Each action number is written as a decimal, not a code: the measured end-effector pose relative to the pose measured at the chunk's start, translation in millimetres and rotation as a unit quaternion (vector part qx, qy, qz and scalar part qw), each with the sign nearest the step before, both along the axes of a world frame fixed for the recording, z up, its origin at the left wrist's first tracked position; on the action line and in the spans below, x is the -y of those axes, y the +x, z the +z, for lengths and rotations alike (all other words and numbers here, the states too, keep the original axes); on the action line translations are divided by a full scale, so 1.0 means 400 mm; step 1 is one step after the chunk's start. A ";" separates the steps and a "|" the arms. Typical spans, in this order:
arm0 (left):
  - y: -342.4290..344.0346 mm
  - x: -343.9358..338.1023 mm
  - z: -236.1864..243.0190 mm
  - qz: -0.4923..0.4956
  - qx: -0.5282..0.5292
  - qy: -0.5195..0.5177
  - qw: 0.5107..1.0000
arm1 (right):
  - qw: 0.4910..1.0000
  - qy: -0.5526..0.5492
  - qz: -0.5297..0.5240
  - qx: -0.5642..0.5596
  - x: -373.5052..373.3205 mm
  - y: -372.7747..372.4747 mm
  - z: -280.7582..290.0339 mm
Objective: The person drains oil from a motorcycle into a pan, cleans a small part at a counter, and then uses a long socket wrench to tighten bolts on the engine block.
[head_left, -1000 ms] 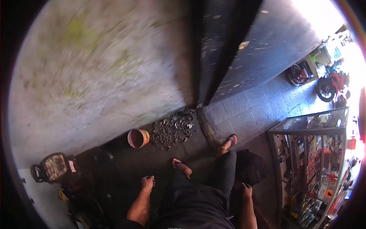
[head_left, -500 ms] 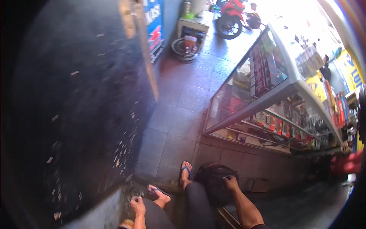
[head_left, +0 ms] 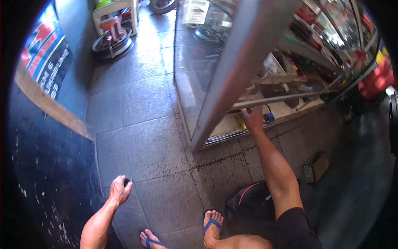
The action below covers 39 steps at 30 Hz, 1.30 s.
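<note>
Got the right hand (head_left: 254, 118) stuck into the lower part of a glass display case (head_left: 236, 70), down at the pale bottom shelf (head_left: 226, 127). Keeping it just under a thin metal rail (head_left: 286, 98), right beside a small blue item (head_left: 269, 118) and near something yellow (head_left: 240, 122). Can't tell if gripping anything in there, with the fingertips half lost in the clutter. Holding the left hand (head_left: 119, 192) out over the grey tiled floor (head_left: 153, 162), well apart from the case, with its fingers curled closed around a small dark object (head_left: 127, 181). Too small to name, tbh, but showing at the top of the fist. Wearing blue flip-flops (head_left: 213, 222) on the tiles. Can see a black bag (head_left: 253, 203) with red piping by the right forearm, plus a block-like thing (head_left: 316, 167) further right. Up top, can spot a wheel rim (head_left: 110, 50) lying on the floor with reddish stuff on it, next to a small stand (head_left: 114, 7). Over left, can make out a dark panel (head_left: 49, 166) with pale flecks and a wooden strip (head_left: 52, 111) along its edge.
</note>
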<state>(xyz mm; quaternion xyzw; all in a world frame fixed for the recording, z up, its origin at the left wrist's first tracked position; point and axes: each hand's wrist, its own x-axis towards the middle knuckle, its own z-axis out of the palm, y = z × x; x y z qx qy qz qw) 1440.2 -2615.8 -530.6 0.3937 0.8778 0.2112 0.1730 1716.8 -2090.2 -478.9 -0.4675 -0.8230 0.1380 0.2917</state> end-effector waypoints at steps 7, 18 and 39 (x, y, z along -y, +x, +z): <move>0.131 0.159 0.029 -0.141 0.057 -0.172 0.973 | 0.977 0.133 -0.120 -0.113 -0.179 -0.096 -0.086; 0.270 0.296 0.049 0.007 0.203 -0.234 0.951 | 0.999 -0.039 -0.025 0.009 -0.383 -0.104 -0.104; 0.220 0.303 -0.003 0.018 0.195 -0.229 0.953 | 0.997 0.032 -0.056 -0.032 -0.187 0.090 0.049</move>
